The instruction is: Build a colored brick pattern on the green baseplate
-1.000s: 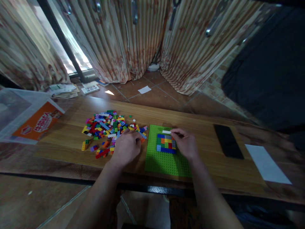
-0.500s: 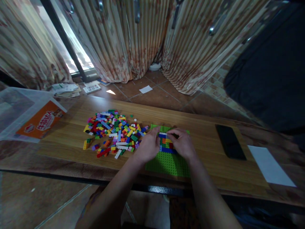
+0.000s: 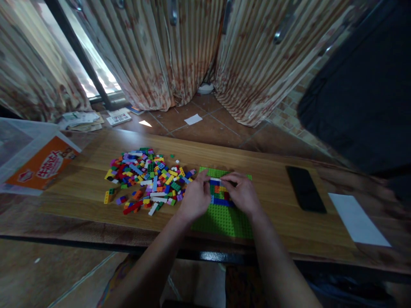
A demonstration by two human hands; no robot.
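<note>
On the orange label (image 3: pixel 41 167) of the clear plastic box (image 3: pixel 45 132) we see large white Chinese characters (image 3: pixel 50 164); we make out 牛 first and 达人 last, but not the one between. The white emblem (image 3: pixel 25 176) beside them and the dark print on the floor booklet (image 3: pixel 118 118) are too small for us to read.

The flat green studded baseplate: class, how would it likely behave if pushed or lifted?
The flat green studded baseplate is probably stiff, lying level without visible curling. Broad and thin, it seems unlikely to roll or tip. It might slide when pushed, since the brown wooden board beneath looks smooth.
</note>
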